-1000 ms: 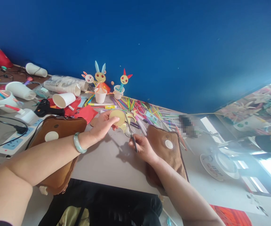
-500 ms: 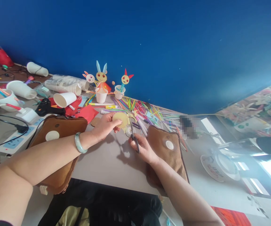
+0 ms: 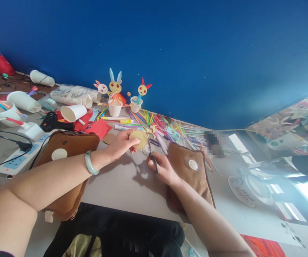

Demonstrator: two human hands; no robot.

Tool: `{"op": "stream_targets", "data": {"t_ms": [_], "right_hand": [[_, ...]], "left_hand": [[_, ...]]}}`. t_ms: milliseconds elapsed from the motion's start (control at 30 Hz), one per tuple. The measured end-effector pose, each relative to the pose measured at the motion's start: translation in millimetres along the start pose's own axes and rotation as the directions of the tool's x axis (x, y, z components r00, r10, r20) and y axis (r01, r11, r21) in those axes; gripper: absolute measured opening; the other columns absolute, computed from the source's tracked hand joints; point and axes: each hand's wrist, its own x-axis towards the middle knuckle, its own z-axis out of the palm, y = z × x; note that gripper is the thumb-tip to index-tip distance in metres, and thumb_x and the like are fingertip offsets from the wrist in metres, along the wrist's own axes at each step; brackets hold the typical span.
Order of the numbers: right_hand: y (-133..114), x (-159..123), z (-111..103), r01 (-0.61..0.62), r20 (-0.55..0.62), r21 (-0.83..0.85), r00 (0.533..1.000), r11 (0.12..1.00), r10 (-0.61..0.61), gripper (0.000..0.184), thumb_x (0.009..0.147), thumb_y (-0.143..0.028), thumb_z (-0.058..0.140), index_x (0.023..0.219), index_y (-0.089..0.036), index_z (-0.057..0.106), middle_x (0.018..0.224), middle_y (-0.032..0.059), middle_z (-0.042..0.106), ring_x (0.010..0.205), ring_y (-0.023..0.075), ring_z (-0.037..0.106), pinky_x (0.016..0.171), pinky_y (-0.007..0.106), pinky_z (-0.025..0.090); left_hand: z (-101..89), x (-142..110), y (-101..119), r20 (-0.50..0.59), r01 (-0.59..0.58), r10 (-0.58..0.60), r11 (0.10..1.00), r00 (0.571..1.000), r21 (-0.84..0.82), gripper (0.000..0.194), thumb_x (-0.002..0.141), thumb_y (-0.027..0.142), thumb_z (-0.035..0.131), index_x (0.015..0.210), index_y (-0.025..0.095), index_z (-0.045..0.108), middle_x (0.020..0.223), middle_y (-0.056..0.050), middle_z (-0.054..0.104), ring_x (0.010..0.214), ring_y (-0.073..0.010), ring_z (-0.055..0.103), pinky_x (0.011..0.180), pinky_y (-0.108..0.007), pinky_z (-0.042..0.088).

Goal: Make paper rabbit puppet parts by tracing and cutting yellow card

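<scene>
Between thumb and fingers, my left hand (image 3: 124,143) pinches a pale yellow paper disc (image 3: 138,139) above the table. My right hand (image 3: 162,167) is wrapped round the handles of a pair of scissors (image 3: 150,150). Their blades point up and away, close to the disc's right edge; whether they touch it I cannot tell. Yellow paper offcuts (image 3: 151,134) lie just behind the disc. A brown cardboard disc (image 3: 109,138) rests on the table left of my fingers.
Brown cushioned pouches (image 3: 188,171) flank my hands. Behind stand rabbit-faced figures in paper cups (image 3: 115,108), with coloured sticks and markers (image 3: 164,132) strewn rightward. At left are a black glue gun (image 3: 54,122), a power strip (image 3: 17,159), toppled paper cups (image 3: 73,113) and red paper (image 3: 97,129).
My left hand and the yellow disc have shifted slightly right. The scissors have moved a little to the right too, staying beside the disc's edge.
</scene>
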Motion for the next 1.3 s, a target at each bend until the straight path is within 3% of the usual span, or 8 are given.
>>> {"op": "stream_targets", "data": {"t_ms": [1300], "right_hand": [[2.7,0.0,-0.3,0.002,-0.014,0.007,1.0,1.0,-0.002,0.062,0.075,-0.078,0.067,0.065,-0.021,0.046,0.061,-0.0039,0.043,0.06,0.0105,0.035,0.056,0.027,0.028]], "left_hand": [[-0.7,0.0,0.7,0.027,-0.053,0.053,0.999,0.998,-0.004,0.014,0.082,0.029,0.064,0.075,0.018,0.058,0.064,0.001,0.059,0.057,-0.0116,0.052,0.055,-0.025,0.04]]}}
